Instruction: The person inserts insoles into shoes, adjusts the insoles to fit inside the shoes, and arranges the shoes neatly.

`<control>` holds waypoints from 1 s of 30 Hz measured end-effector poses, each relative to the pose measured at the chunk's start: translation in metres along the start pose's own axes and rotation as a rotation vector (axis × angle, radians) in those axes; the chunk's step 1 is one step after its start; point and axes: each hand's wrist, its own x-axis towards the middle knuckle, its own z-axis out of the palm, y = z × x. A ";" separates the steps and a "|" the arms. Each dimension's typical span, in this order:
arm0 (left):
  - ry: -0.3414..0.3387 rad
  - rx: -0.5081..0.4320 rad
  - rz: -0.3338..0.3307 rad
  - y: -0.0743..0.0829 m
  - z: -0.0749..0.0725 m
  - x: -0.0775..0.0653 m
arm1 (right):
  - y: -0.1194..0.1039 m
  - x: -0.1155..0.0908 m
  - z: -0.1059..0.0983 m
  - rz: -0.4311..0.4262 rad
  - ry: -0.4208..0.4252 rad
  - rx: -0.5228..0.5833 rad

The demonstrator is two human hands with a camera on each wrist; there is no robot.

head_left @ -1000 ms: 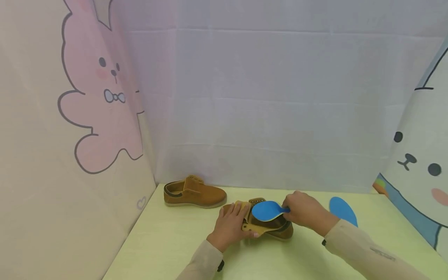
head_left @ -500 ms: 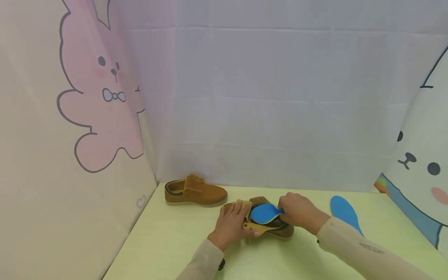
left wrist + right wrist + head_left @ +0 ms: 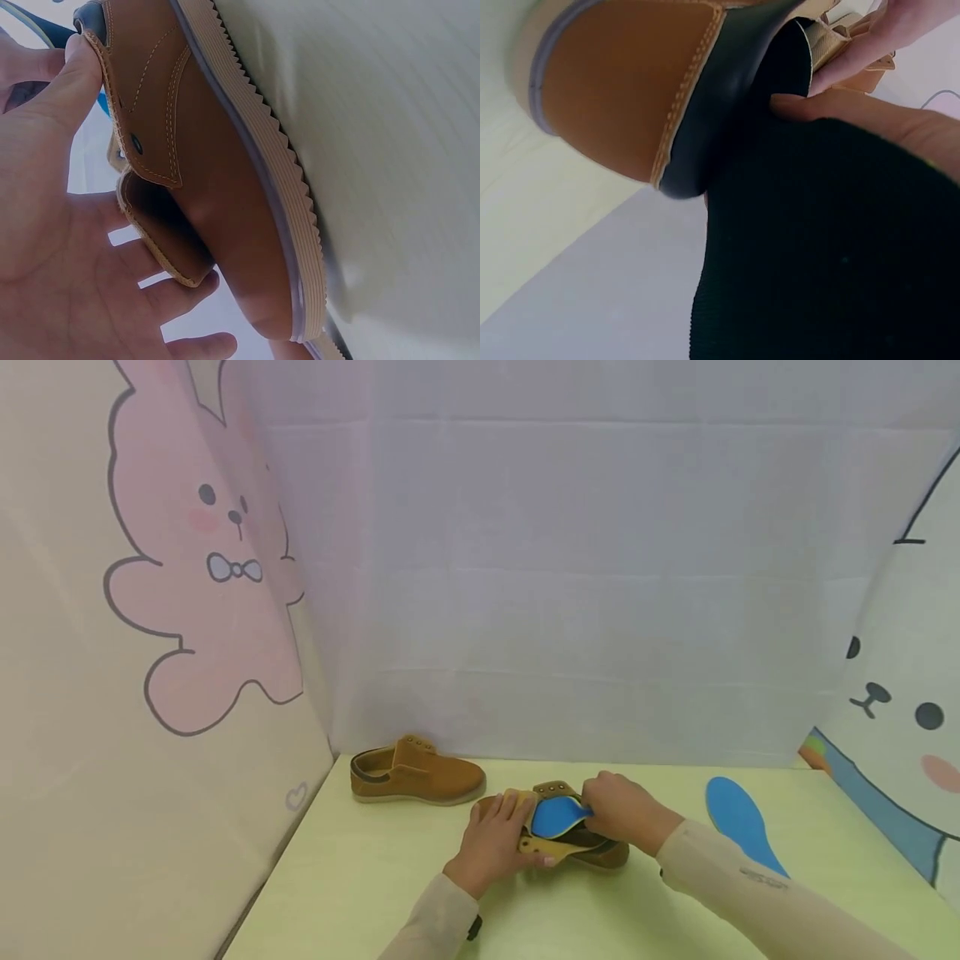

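Note:
A brown shoe (image 3: 607,857) stands mid-table in the head view, its toe to the left and its tongue pulled forward. My left hand (image 3: 491,850) holds it, fingers across the tongue (image 3: 161,225) and thumb against the near eyelet flap (image 3: 142,97). My right hand (image 3: 624,810) pinches a blue insole (image 3: 557,817), whose front part is in the shoe's opening. In the right wrist view, the insole's dark underside (image 3: 832,255) sticks out past the heel (image 3: 630,82), with my right thumb on its edge. The insole's front tip is hidden inside the shoe.
Another brown shoe (image 3: 420,777) stands at the table's back left. A second blue insole (image 3: 742,822) lies to the right, partly behind my right sleeve (image 3: 750,885). Cloth walls with printed animals (image 3: 202,543) border the pale table (image 3: 337,877).
My right hand has moved left with the blue insole, whose front has gone deeper into the shoe's opening. My left hand keeps its place on the shoe.

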 end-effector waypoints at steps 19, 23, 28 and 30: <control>0.004 0.000 0.006 0.000 0.001 0.002 | -0.004 0.013 0.016 -0.003 -0.008 0.031; -0.007 -0.004 0.002 0.000 0.002 0.003 | -0.004 0.016 0.021 -0.001 -0.016 0.024; -0.015 -0.016 -0.002 -0.001 0.005 0.004 | -0.005 0.020 0.026 0.006 -0.025 0.009; -0.012 -0.020 -0.006 -0.002 0.005 0.005 | -0.006 0.022 0.028 0.004 -0.024 0.012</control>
